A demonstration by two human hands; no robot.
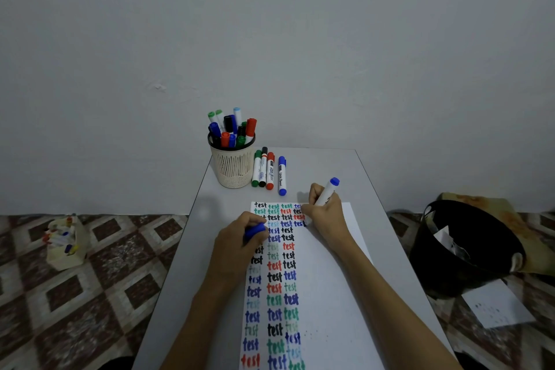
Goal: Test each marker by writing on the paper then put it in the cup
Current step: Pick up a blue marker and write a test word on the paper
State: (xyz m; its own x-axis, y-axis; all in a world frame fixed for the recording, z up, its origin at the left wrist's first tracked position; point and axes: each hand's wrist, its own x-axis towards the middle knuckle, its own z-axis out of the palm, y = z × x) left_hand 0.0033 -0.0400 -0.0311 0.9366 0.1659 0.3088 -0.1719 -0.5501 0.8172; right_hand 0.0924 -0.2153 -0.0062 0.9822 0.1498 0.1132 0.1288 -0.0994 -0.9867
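Blue marker [327, 192] is in the right hand [326, 213], with the fingers curled tight around its white body. Its tip points down and to the left and seems to touch the paper [330, 294] near the top of the last row of "test" words. Its blue back end sticks up and to the right, away from the person. The left hand [237, 237] rests on the left side of the paper, and its fingers are curled around a blue cap [255, 231]. That cap is to the left of the marker's tip and a little nearer the person, with a few written words between them. I think the writing step is going on now, so the cap likely goes on next, and the two hands must come together over the paper for that. The cup [232, 168] stands at the far left corner of the table [324, 168], full of markers, past the top of the paper. It is up and to the left of the right hand, and the left hand is nearer to it. Four loose markers [270, 173] lie just beside the cup, between it and the right hand, so a reach could bump them.
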